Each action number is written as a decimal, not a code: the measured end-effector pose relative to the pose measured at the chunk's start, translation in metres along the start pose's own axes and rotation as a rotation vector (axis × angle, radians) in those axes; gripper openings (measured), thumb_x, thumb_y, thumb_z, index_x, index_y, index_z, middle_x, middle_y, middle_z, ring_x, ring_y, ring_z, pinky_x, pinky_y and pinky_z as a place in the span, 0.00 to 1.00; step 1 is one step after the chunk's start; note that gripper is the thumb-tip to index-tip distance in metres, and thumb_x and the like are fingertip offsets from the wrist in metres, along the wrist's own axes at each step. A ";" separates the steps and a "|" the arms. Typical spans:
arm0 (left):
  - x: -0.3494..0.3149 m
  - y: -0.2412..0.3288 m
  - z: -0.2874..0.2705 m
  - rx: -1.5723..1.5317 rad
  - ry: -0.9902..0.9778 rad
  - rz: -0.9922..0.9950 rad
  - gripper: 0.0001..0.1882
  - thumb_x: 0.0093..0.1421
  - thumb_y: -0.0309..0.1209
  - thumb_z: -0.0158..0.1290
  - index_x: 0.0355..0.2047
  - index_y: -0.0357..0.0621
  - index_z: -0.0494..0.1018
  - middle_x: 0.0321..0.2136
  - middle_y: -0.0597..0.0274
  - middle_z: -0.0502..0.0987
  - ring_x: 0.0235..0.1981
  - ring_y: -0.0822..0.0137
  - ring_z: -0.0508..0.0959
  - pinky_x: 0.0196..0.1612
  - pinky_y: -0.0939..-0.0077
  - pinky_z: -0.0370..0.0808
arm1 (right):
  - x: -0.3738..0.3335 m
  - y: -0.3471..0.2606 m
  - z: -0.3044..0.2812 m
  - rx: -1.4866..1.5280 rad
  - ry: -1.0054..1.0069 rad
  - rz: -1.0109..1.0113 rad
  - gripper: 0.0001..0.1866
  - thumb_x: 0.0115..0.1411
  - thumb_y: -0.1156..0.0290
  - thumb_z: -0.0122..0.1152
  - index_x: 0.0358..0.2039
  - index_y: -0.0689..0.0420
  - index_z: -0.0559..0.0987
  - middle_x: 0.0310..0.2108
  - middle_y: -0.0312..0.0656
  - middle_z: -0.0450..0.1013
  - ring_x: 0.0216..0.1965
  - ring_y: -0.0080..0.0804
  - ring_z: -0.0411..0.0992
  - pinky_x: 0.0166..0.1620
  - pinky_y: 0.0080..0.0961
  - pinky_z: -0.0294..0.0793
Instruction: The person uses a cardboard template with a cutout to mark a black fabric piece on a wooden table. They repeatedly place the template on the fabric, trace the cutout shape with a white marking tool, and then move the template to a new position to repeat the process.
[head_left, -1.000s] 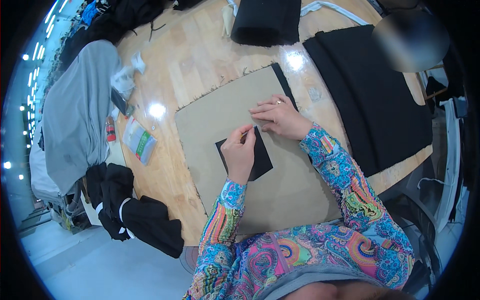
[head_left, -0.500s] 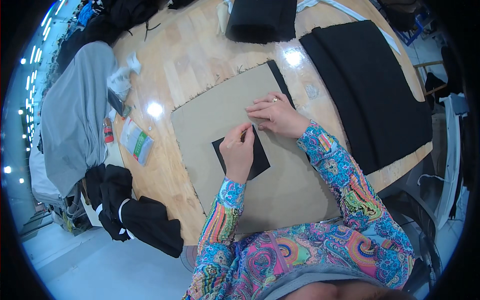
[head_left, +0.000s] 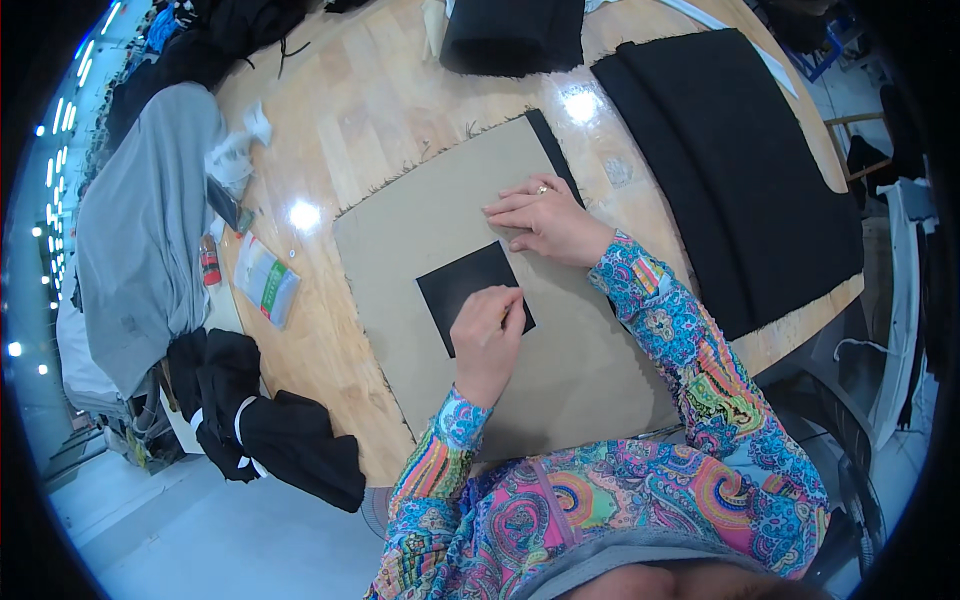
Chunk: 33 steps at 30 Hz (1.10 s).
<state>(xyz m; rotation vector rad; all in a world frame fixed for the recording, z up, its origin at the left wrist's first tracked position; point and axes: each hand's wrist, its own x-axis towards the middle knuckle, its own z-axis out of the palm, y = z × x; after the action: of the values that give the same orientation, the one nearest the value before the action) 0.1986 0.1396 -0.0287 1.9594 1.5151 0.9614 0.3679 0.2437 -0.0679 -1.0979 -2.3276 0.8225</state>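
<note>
A small black fabric square [head_left: 462, 284] lies on a tan sheet of cloth [head_left: 420, 230] spread over the wooden table [head_left: 370, 110]. My left hand [head_left: 488, 336] rests on the square's near right part, fingers curled with the tips pinched together; whether it grips anything small I cannot tell. My right hand [head_left: 545, 218] lies flat on the tan cloth just beyond the square's far right corner, fingers together and pointing left, a ring on one finger.
A large black fabric piece [head_left: 740, 160] covers the table's right side and a black folded bundle [head_left: 512, 35] sits at the far edge. A clear packet [head_left: 266, 282], a small bottle [head_left: 209, 262] and grey cloth [head_left: 140, 230] lie at the left. Dark garments [head_left: 270, 430] hang at the near left edge.
My right hand has drawn away from my left and now lies flat on the tan cloth. My left hand has slid toward me, onto the square's near right part.
</note>
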 end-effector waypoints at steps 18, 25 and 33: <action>0.012 0.009 -0.014 -0.129 0.066 -0.294 0.06 0.56 0.24 0.56 0.35 0.37 0.78 0.31 0.54 0.80 0.31 0.64 0.80 0.35 0.73 0.76 | -0.001 0.000 -0.001 -0.007 -0.002 0.014 0.19 0.49 0.66 0.67 0.44 0.50 0.80 0.53 0.30 0.72 0.59 0.28 0.62 0.64 0.37 0.47; 0.046 -0.026 0.008 -0.139 0.153 -0.321 0.08 0.56 0.26 0.57 0.35 0.34 0.78 0.27 0.55 0.81 0.27 0.70 0.80 0.33 0.78 0.75 | 0.000 -0.003 -0.003 -0.009 -0.003 0.011 0.19 0.49 0.66 0.67 0.44 0.50 0.80 0.54 0.30 0.71 0.59 0.28 0.62 0.64 0.38 0.47; 0.043 -0.029 0.014 -0.120 0.167 -0.256 0.08 0.56 0.26 0.57 0.34 0.35 0.79 0.28 0.53 0.81 0.27 0.68 0.81 0.32 0.76 0.76 | 0.000 -0.003 -0.004 0.003 -0.018 0.027 0.20 0.49 0.67 0.67 0.45 0.50 0.80 0.53 0.31 0.71 0.59 0.28 0.62 0.64 0.38 0.46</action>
<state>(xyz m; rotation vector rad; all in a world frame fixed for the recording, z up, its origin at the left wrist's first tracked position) 0.1967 0.1891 -0.0488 1.5890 1.7078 1.0965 0.3688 0.2434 -0.0626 -1.1275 -2.3303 0.8483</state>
